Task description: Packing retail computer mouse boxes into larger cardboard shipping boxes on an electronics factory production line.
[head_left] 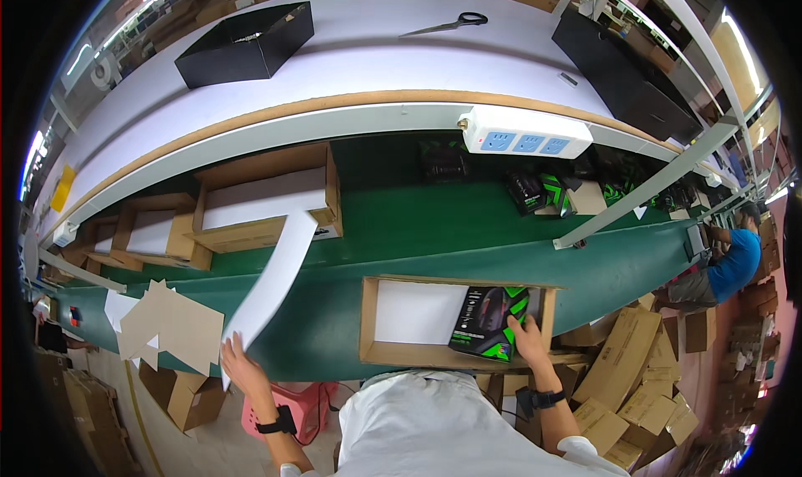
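Observation:
My left hand [244,370] grips the lower end of a long white paper sheet [274,285], which bends up toward the open cartons at the back of the bench. Directly in front of me an open brown carton [370,318] has a white lining on its bottom [418,310]. At the carton's right end lies a black and green product box [484,322], tilted and partly over the white lining. My right hand [528,340] holds that box by its right edge, thumb and fingers closed on it. Its right fingertips are partly hidden.
Cut cardboard pieces [180,322] lie left on the green bench [401,260]. Further open cartons [267,197] stand behind. A power strip [526,133] hangs from the shelf, which carries scissors [451,24] and black boxes [246,47]. Flattened cartons [622,360] pile up right, near a person [733,256].

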Demonstrator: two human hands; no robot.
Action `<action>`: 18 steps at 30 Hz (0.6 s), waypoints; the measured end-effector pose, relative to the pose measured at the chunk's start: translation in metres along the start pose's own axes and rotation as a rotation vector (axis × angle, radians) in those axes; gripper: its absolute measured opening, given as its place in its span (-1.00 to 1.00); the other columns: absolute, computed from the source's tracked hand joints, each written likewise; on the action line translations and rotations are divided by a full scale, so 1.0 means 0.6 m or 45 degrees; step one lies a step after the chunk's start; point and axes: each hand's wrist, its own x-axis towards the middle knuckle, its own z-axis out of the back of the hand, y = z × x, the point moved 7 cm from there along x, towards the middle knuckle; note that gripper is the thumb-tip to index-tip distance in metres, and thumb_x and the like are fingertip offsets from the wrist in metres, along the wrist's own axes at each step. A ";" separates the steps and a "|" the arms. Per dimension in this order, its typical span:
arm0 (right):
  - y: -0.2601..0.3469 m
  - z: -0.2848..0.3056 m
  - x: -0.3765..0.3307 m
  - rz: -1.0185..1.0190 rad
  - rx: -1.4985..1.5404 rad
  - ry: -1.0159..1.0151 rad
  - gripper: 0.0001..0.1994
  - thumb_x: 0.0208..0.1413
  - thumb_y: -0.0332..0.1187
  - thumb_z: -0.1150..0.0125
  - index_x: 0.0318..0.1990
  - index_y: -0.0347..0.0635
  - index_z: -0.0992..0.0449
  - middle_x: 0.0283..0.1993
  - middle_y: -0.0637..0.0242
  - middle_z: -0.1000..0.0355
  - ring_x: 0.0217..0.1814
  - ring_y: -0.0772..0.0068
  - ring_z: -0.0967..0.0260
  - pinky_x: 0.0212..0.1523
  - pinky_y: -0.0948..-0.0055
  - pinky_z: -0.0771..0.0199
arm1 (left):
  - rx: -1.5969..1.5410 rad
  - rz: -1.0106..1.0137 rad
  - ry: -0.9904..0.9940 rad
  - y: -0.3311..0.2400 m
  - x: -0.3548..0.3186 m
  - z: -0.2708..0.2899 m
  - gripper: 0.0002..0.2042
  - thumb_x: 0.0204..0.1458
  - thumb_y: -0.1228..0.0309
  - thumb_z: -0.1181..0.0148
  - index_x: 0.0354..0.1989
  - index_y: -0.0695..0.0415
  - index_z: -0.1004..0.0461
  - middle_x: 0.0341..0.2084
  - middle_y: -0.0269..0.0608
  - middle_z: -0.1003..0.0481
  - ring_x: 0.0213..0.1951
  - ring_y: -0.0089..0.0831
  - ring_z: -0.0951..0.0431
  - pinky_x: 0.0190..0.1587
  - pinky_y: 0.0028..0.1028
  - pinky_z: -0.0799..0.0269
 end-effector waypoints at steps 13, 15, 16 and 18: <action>0.036 0.033 -0.053 -0.054 0.088 -0.012 -0.25 0.13 0.03 -0.15 0.19 -0.59 -0.23 0.15 -0.15 -0.35 0.23 0.11 -0.29 0.21 0.34 -0.22 | -1.396 -0.240 1.058 -0.445 -0.085 -0.104 -0.37 0.10 0.38 -0.09 0.34 0.30 -0.04 0.18 0.32 -0.26 0.23 0.13 -0.26 0.25 -0.25 -0.20; 0.040 0.042 -0.068 0.015 -0.223 -0.109 -0.32 0.13 0.00 -0.17 0.15 -0.51 -0.30 -0.10 0.02 -0.48 -0.01 0.24 -0.41 0.09 0.34 -0.32 | -1.105 -0.279 1.076 -0.435 -0.062 -0.079 -0.41 0.07 0.56 0.07 0.35 0.16 -0.06 -0.01 0.36 -0.40 0.05 0.19 -0.41 0.13 -0.16 -0.33; 0.022 0.047 -0.067 0.113 -0.212 -0.144 -0.41 0.13 -0.05 -0.19 0.10 -0.43 -0.34 -0.34 0.24 -0.46 -0.25 0.40 -0.37 -0.06 0.35 -0.38 | -1.175 -0.286 0.963 -0.428 -0.056 -0.081 -0.39 0.03 0.63 0.13 0.35 0.07 -0.09 -0.12 0.37 -0.45 -0.04 0.23 -0.45 0.06 -0.09 -0.38; -0.001 0.080 -0.065 0.200 -0.190 -0.234 -0.43 0.12 -0.09 -0.21 0.10 -0.43 -0.35 -0.39 0.30 -0.42 -0.31 0.46 -0.32 -0.14 0.39 -0.38 | -1.169 -0.233 0.952 -0.407 -0.049 -0.063 -0.40 0.03 0.63 0.13 0.34 0.08 -0.10 -0.11 0.36 -0.44 -0.03 0.23 -0.44 0.06 -0.09 -0.37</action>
